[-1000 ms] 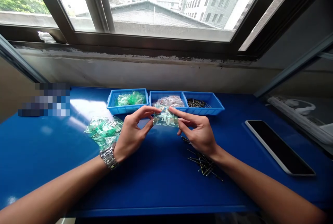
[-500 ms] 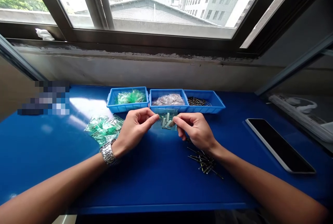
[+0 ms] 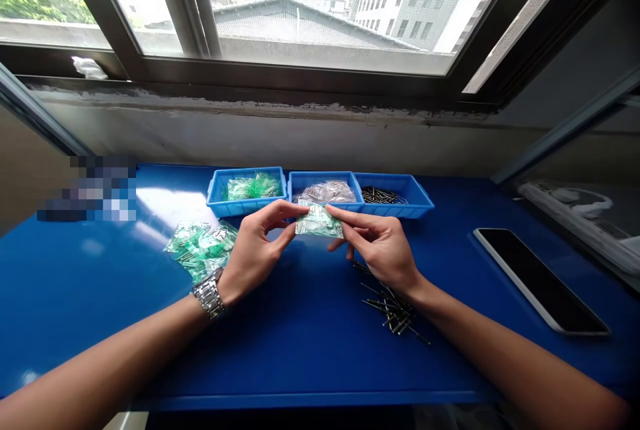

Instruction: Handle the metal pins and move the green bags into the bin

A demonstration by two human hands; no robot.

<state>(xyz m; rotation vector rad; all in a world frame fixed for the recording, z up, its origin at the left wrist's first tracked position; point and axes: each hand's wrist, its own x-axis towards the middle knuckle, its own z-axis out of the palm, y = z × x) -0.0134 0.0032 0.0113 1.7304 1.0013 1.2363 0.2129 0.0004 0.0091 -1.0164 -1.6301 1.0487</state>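
Your left hand and right hand pinch a small clear bag between them, one at each end, lifted just above the blue counter. Three blue trays sit in a row toward the counter's far edge, just beyond the bag. A pile of green-tinted bags lies beside your left wrist, loose dark pins lie under your right wrist, and a tablet rests near the right edge.
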